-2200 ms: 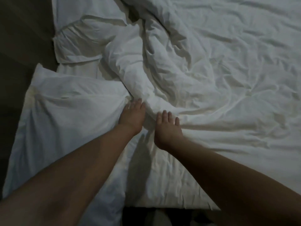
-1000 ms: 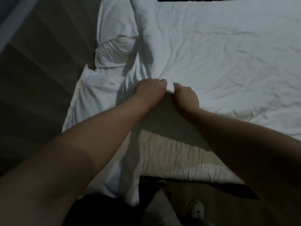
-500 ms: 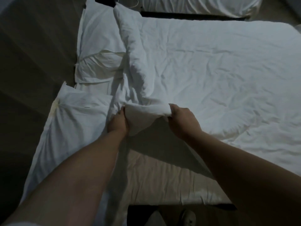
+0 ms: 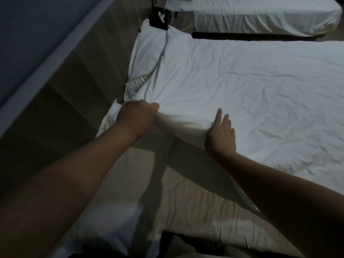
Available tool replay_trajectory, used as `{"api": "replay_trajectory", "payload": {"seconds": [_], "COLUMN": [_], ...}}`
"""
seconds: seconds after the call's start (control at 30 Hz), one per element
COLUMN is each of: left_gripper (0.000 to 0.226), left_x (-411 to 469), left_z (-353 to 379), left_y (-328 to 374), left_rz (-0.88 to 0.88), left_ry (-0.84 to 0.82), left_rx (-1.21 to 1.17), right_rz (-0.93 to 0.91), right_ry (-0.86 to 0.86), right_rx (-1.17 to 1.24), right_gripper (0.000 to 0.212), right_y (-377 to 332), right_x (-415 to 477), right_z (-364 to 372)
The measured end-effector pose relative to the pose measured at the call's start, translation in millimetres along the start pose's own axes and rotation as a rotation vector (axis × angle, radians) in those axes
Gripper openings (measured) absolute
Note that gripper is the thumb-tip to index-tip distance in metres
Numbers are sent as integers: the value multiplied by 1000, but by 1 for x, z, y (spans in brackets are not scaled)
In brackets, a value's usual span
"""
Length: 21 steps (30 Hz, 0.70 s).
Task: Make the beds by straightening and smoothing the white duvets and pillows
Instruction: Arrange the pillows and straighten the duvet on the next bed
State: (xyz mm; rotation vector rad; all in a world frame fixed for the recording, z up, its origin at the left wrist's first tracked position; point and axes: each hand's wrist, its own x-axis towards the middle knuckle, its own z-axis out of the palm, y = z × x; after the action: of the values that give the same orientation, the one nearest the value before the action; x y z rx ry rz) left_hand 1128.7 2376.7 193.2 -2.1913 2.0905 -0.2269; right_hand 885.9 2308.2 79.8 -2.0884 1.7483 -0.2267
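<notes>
A white duvet [image 4: 242, 86] lies spread over most of the bed, its near edge lifted off the mattress. My left hand [image 4: 136, 117] grips the duvet's raised corner in a fist. My right hand [image 4: 220, 134] holds the same edge further right, fingers stretched out over the top of the cloth, the thumb hidden beneath. A white pillow [image 4: 147, 58] lies at the head of the bed, partly under the duvet. A second pillow [image 4: 108, 121] shows just behind my left wrist. The bare sheet [image 4: 195, 207] lies exposed near me.
Dark wooden floor [image 4: 80, 75] runs along the left of the bed beside a pale wall base. A second bed [image 4: 260, 15] with white bedding stands at the back, with a dark nightstand and a cable [image 4: 162, 17] between the two.
My hands have carried the duvet edge up and toward the head of the bed. The duvet now lies much flatter. My right fingers have straightened over the cloth.
</notes>
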Motion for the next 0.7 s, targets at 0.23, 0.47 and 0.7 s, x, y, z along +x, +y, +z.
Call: {"api": "replay_trajectory", "payload": {"seconds": [0.23, 0.47, 0.7], "left_gripper": [39, 48, 35], "left_x": [19, 15, 14], "left_z": [-38, 22, 56], "left_y": [16, 15, 79], "left_rz": [142, -627, -1103], "left_ry": [153, 223, 40], "left_rx": [24, -639, -1318], "right_rz": [-250, -332, -292], "right_ry": [81, 122, 119], "right_rx": [107, 67, 163], "right_gripper": [91, 16, 24], "right_y": [-82, -75, -61], "right_x": [-9, 48, 64], "right_z": [2, -49, -68]}}
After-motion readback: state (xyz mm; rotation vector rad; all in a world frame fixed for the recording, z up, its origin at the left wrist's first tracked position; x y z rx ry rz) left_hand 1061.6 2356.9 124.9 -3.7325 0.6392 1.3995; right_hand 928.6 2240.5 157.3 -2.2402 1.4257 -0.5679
